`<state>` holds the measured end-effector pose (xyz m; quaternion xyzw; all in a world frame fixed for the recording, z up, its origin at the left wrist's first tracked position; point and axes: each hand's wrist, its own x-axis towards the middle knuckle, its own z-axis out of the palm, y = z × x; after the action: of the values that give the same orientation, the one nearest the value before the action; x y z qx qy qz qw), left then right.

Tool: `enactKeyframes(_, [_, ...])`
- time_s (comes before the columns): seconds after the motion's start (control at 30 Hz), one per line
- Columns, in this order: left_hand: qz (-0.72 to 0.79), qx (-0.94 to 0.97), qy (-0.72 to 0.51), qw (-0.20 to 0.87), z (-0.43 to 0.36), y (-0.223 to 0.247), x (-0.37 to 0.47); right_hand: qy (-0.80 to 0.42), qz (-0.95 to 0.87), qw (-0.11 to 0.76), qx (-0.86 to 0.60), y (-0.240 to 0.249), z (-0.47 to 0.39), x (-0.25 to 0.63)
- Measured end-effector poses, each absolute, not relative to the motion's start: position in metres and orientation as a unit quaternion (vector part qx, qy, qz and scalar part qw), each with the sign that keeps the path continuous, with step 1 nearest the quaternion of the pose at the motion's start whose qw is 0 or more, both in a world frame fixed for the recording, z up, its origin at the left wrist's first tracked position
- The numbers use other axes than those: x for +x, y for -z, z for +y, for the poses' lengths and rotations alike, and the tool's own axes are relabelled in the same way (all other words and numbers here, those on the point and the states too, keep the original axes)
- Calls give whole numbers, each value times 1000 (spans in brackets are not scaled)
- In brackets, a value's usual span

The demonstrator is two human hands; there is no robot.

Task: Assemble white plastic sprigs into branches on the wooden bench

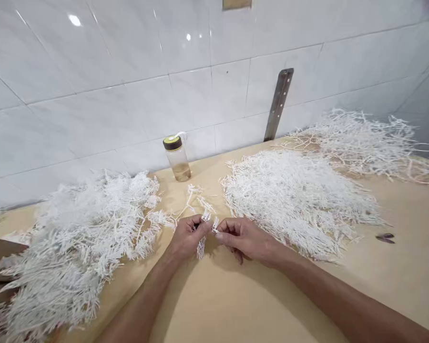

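Observation:
Near the middle of the table, my left hand [189, 237] is closed on a white artificial branch [191, 197] with fine, feathery sprigs. The branch's thin stem reaches up and away past my fingers, and a tuft hangs below them. Close beside it, my right hand [241, 238] pinches a small white sprig [215, 225] between thumb and fingers. The two hands are a short gap apart. To the left lies a large heap of feathery white branches [93, 238]. A dense pile of white sprigs [289, 200] spreads just beyond my right hand.
A lidded clear bottle [178, 162] with some brownish liquid stands by the tiled wall. Barer white branches [368, 140] lie at the back right. Small dark snips [385, 237] rest on the table [243, 305] at right. A metal strip [279, 102] leans against the wall.

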<state>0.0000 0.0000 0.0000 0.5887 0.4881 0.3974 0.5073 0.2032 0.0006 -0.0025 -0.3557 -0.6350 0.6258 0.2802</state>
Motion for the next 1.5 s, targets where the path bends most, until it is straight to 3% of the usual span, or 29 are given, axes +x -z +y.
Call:
enactKeyframes(0.27, [475, 588, -401, 518, -1, -5, 3, -643, -615, 284, -357, 2, 1, 204])
enactKeyframes(0.43, [479, 581, -413, 513, -2, -6, 5, -592, -647, 286, -385, 0, -2, 200])
enactKeyframes(0.53, [492, 597, -415, 479, -2, -5, 6, -490, -704, 312, -409, -2, -7, 194])
enactKeyframes(0.67, [515, 637, -405, 406, -2, -2, 9, -262, -807, 370, -379, 2, -15, 187])
enactKeyframes(0.77, [534, 642, -400, 379, -2, -1, 11, -182, -848, 351, -353, 2, -24, 183])
enactKeyframes(0.9, [534, 625, -415, 390, 0, -2, 8, -220, -873, 305, -311, -8, -35, 178])
enactKeyframes(1.1, [494, 580, -419, 494, -1, -2, 3, -255, -799, 390, -380, -14, -17, 192])
enactKeyframes(1.27, [480, 571, -416, 520, -2, -1, 3, -256, -763, 421, -418, -13, -6, 205])
enactKeyframes(1.5, [500, 610, -389, 476, -2, -5, 4, -154, -759, 441, -453, -26, 3, 220])
